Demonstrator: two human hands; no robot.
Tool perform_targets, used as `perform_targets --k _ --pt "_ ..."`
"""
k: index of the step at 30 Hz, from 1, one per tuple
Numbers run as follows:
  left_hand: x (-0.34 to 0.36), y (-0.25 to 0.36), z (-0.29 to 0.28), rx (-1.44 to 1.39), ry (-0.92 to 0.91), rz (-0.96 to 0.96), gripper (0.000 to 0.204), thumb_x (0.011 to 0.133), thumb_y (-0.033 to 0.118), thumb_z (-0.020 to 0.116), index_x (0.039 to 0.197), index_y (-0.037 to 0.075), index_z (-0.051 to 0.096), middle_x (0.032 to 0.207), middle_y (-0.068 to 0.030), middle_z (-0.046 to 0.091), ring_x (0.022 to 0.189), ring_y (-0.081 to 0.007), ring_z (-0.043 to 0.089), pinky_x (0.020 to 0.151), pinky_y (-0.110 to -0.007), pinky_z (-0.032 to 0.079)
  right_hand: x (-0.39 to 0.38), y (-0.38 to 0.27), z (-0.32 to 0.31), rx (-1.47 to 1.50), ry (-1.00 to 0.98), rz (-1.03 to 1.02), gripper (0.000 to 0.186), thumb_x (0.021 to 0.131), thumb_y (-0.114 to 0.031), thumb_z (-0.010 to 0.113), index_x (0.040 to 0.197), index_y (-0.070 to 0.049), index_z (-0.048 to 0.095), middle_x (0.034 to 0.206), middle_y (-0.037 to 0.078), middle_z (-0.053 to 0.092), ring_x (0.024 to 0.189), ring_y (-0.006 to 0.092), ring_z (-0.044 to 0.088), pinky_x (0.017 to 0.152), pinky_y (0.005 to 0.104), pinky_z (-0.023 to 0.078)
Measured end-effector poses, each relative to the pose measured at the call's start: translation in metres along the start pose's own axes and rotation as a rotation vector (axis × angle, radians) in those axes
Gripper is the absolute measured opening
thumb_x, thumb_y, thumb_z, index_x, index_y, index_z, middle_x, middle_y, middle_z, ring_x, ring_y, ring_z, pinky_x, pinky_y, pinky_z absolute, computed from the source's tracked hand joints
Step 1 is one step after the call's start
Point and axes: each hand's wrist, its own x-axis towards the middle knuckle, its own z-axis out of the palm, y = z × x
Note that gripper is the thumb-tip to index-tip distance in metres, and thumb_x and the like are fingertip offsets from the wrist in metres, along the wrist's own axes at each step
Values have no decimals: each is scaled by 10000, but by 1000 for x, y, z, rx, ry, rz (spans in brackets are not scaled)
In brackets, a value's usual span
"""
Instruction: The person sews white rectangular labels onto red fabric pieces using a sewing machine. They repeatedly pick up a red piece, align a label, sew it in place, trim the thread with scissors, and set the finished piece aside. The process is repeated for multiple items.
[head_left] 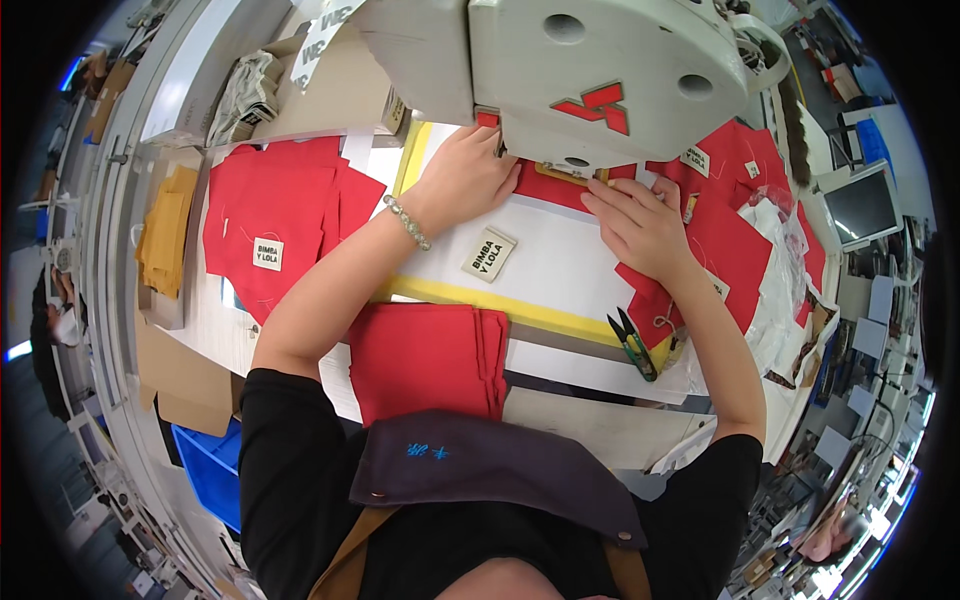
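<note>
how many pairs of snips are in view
1: the snips, at the near right corner of the yellow-edged board, below the right hand in the picture. Others may be hidden.

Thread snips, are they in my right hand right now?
No, the thread snips lie apart from the right hand, which is up by the red fabric under the sewing machine.

The head view (wide fisheye) looks down, from fairly near, on left hand and right hand.
</note>
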Motion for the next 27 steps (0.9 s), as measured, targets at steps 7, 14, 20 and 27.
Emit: perform_targets --k 7,14,20,27 --pt "-16 -4 -23 24 -89 -3 284 872 140 577 1082 -33 657 1185 -133 615 1085 -246 574 1003 -377 433 -8 -21 -22 -1 -37 -135 290 746 -112 679 1035 -89 688 1135 28 667 971 133 606 776 336 411" --pt "-30 -14 -25 -5 14 -3 404 825 101 637 1207 -27 600 1098 -109 623 1022 -253 591 935 -359 459 3 -21 -6 59 14 -6 300 697 -69 677 995 -101 684 1167 7 669 967 151 601 800 369 410" --pt "-21 -14 -46 -76 -11 -64 346 839 126 653 1176 47 639 1064 -64 656 976 -222 614 852 -347 474 10 -14 6 140 -9 52 229 706 -65 664 930 -113 657 1198 -27 665 983 174 584 838 397 417" --pt "-16 -11 -29 -126 16 180 202 823 137 609 991 77 703 1057 -31 681 1110 -161 607 917 -321 462 14 -18 15 153 -61 97 187 730 -69 641 898 -140 598 1218 -50 664 950 182 575 855 375 426"
